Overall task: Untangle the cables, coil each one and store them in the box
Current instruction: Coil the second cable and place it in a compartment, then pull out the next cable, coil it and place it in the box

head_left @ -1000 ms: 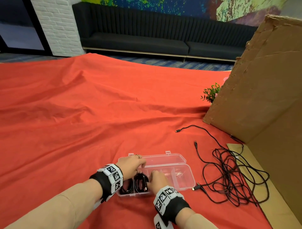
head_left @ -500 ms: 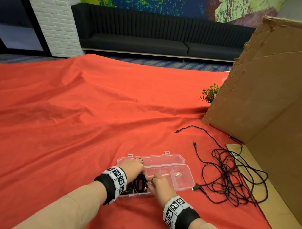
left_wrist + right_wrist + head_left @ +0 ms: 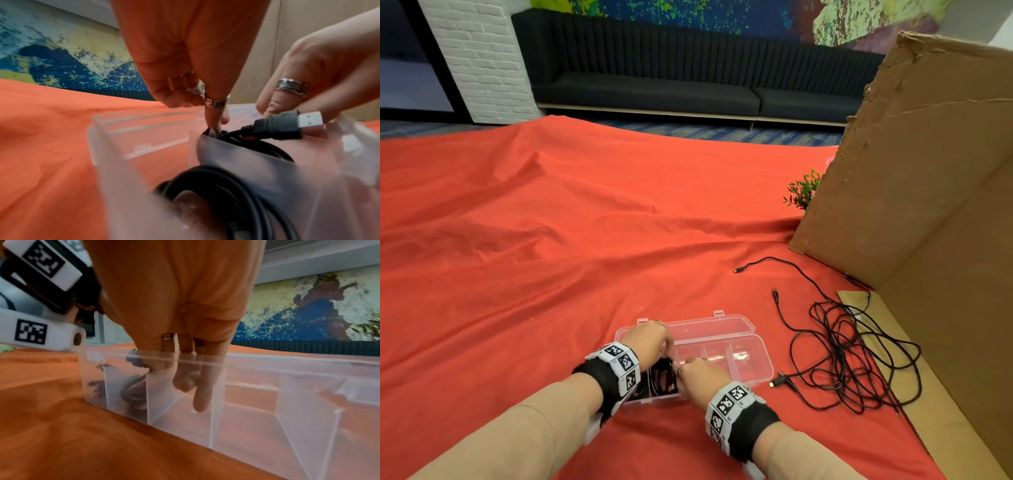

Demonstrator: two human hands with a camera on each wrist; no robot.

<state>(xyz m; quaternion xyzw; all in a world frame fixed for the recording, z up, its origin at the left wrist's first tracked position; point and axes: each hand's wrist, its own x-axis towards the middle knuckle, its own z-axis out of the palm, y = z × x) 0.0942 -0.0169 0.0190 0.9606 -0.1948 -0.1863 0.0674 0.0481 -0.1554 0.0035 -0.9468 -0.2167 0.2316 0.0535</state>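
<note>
A clear plastic box (image 3: 751, 359) lies open on the red cloth, its lid (image 3: 709, 325) folded back. Coiled black cables (image 3: 659, 380) fill its two left compartments. My left hand (image 3: 650, 342) hovers over them, one straight finger (image 3: 216, 116) pressing down on the coil (image 3: 265, 146) in the second compartment while the other fingers curl. My right hand (image 3: 700, 373) reaches in from the near side. Its thumb touches the USB plug (image 3: 287, 125), which sticks up over the divider. Its index finger (image 3: 202, 395) points down into the third compartment.
A loose tangle of thin black cables (image 3: 852, 359) sprawls on the cloth right of the box, one plug (image 3: 777, 383) close to the box's corner. A tall cardboard sheet (image 3: 914, 192) stands at the right, with a small green plant (image 3: 803, 192) beside it.
Both hands have stayed at the box's left end. My right wrist has drawn back toward me and my left hand has shifted slightly nearer over the coils.
</note>
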